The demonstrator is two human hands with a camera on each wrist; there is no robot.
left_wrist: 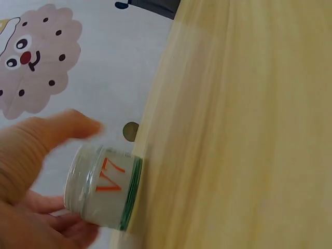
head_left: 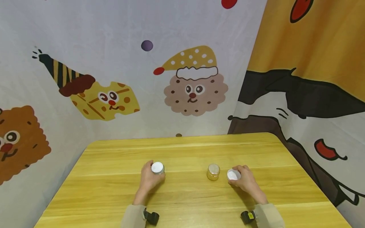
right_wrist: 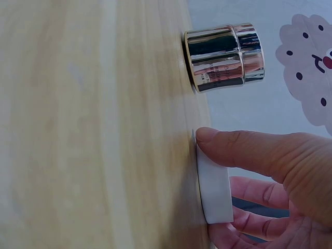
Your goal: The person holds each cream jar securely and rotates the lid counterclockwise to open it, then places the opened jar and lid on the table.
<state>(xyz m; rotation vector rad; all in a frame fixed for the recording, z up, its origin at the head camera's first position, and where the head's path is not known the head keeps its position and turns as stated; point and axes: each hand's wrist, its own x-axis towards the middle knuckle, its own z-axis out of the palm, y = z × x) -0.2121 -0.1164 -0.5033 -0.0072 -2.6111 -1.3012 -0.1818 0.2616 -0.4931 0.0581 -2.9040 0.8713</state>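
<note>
A clear glass jar with white contents or top stands on the table inside the curve of the left hand. In the left wrist view the jar shows red "V7" lettering; the left thumb is raised off it, with a small gap, while the other fingers lie at its far side, partly hidden. The right hand holds a white round lid by its edges, hollow side up, low on the table. Thumb and fingers grip that lid in the right wrist view.
A shiny gold jar, closed, stands on the wooden table just left of the white lid; it also appears in the right wrist view. A cloth with cartoon prints hangs behind the table's far edge.
</note>
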